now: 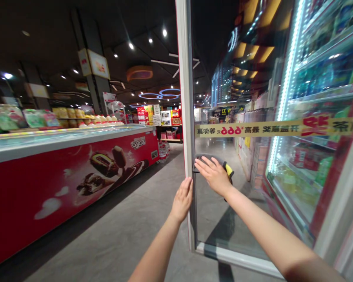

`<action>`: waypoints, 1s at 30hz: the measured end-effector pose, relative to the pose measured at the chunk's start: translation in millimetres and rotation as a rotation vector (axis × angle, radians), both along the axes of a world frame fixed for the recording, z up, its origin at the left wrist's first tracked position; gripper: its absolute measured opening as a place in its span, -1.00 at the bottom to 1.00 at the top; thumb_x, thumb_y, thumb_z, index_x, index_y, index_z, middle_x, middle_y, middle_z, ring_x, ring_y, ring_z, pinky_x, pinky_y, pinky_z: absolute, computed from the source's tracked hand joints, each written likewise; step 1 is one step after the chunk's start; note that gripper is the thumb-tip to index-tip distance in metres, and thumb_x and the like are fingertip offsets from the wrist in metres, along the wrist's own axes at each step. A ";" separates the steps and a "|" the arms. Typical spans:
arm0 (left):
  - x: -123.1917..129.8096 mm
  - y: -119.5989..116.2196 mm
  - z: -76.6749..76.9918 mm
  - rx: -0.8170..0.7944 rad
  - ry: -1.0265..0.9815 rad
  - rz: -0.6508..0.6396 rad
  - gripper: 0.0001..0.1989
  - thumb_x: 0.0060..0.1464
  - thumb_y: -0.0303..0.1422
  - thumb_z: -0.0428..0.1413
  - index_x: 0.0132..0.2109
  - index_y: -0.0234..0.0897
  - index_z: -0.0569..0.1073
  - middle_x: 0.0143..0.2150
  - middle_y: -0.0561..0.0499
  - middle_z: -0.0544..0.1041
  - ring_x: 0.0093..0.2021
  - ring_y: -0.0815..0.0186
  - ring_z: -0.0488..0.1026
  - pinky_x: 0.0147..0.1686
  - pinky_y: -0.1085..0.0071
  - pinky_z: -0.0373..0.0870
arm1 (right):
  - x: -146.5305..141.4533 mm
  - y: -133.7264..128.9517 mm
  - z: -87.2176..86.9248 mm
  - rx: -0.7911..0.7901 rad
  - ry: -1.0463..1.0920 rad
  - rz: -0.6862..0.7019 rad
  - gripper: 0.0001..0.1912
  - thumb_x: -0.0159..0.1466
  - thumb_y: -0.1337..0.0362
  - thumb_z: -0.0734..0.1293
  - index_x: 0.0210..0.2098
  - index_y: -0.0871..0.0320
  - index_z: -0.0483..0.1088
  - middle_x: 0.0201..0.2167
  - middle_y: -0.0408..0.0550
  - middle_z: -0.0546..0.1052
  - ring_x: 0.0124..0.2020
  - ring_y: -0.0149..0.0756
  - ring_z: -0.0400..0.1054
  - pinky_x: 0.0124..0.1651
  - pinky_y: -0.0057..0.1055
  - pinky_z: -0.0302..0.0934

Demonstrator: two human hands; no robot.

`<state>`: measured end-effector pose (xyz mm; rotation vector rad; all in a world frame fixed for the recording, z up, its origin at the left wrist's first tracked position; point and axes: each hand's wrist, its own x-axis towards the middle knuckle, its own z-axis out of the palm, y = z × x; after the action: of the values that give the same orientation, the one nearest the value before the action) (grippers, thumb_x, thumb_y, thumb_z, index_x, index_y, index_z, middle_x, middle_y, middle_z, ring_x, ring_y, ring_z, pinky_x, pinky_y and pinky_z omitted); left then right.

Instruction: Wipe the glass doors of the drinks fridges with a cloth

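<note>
Store aisle, dark ceiling with spot lights, my hands at a tall glass cooler door [186,98] swung open on my right. Left of the door, a long red freezer [61,184] with ice cream pictures, packaged goods piled on top. Past its far end, water bottles [162,152] on the grey floor [120,235]. Right of the door frame, shelves of drinks [320,74] behind glass, yellow banner [270,129] across the door's pane. Right hand [214,176] spread flat, fingers together-ish, pressing a grey pad [206,158] with yellow edge against the door near its frame; can't tell what the pad is exactly. Left hand [182,199] open, fingertips just on the door's frame, below the pad, not gripping anything.
</note>
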<state>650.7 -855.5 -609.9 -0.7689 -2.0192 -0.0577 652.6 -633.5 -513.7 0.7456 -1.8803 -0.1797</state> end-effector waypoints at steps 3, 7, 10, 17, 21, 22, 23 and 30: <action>-0.3 1.7 -2.2 0.008 0.022 0.011 -0.20 0.25 -0.62 -0.13 0.50 -0.30 -0.32 0.41 -0.27 0.25 0.46 0.13 0.09 0.32 0.08 0.33 | -2.0 -0.8 -18.4 0.085 0.053 0.066 -0.50 0.32 0.47 0.29 0.24 0.16 0.37 0.30 -0.05 0.40 0.31 -0.16 0.26 0.35 -0.16 0.12; -2.5 4.1 -6.0 0.027 0.059 0.016 -0.24 0.27 -0.61 -0.13 0.50 -0.27 -0.26 0.40 -0.24 0.28 0.45 0.16 0.12 0.31 0.09 0.35 | -4.3 13.3 -21.8 0.246 0.108 0.275 -0.61 0.37 0.43 0.27 0.16 0.13 0.44 0.16 -0.01 0.54 0.21 -0.25 0.35 0.23 -0.21 0.27; -4.6 5.8 -13.5 0.060 0.100 0.032 -0.28 0.27 -0.60 -0.11 0.50 -0.25 -0.12 0.36 -0.20 0.36 0.42 0.16 0.19 0.27 0.13 0.40 | -5.5 9.7 9.3 0.143 0.157 0.331 -0.57 0.39 0.45 0.23 0.21 0.13 0.41 0.16 0.01 0.54 0.22 -0.27 0.33 0.23 -0.25 0.27; 3.7 15.2 -46.1 0.177 0.173 0.154 -0.37 0.22 -0.62 -0.03 0.41 -0.27 0.17 0.18 -0.20 0.51 0.27 0.12 0.40 0.18 0.16 0.47 | -14.7 -19.3 26.1 0.072 0.195 0.221 -0.52 0.32 0.34 0.34 0.22 -0.07 0.39 0.28 -0.17 0.43 0.34 -0.11 0.15 0.42 0.08 -0.12; 13.6 23.6 -59.5 0.244 0.170 0.241 -0.31 0.19 -0.64 0.01 0.42 -0.23 0.16 0.17 -0.20 0.50 0.25 0.10 0.41 0.15 0.16 0.48 | -19.2 -8.7 11.6 0.223 0.240 0.246 -0.59 0.36 0.29 0.31 0.17 -0.13 0.42 0.30 -0.28 0.41 0.28 -0.20 0.20 0.36 -0.10 -0.03; 15.2 25.5 -61.5 0.256 0.164 0.258 -0.30 0.18 -0.64 0.02 0.42 -0.20 0.15 0.19 -0.19 0.49 0.26 0.10 0.40 0.16 0.16 0.48 | -19.8 -6.1 13.2 0.220 0.254 0.240 -0.58 0.37 0.30 0.30 0.18 -0.15 0.41 0.30 -0.29 0.40 0.27 -0.23 0.20 0.36 -0.11 -0.03; 16.2 27.1 -63.0 0.267 0.157 0.274 -0.29 0.17 -0.64 0.03 0.43 -0.18 0.15 0.21 -0.18 0.47 0.28 0.10 0.39 0.17 0.16 0.47 | -20.0 -4.5 15.5 0.181 0.260 0.218 -0.56 0.37 0.31 0.30 0.21 -0.16 0.38 0.31 -0.28 0.39 0.29 -0.23 0.19 0.37 -0.10 -0.06; 19.9 26.9 -63.6 0.345 0.101 0.344 -0.34 0.17 -0.53 0.12 0.38 -0.23 0.21 0.30 -0.23 0.39 0.34 0.01 0.30 0.23 0.05 0.41 | -9.0 -4.2 -46.9 -0.054 0.202 0.097 -0.56 0.35 0.32 0.31 0.21 0.04 0.40 0.28 -0.08 0.43 0.33 -0.14 0.16 0.44 -0.04 -0.23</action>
<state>670.6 -828.6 -673.5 -0.2005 -1.9480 -0.1595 643.6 -637.7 -560.6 0.7517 -1.6480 -0.1372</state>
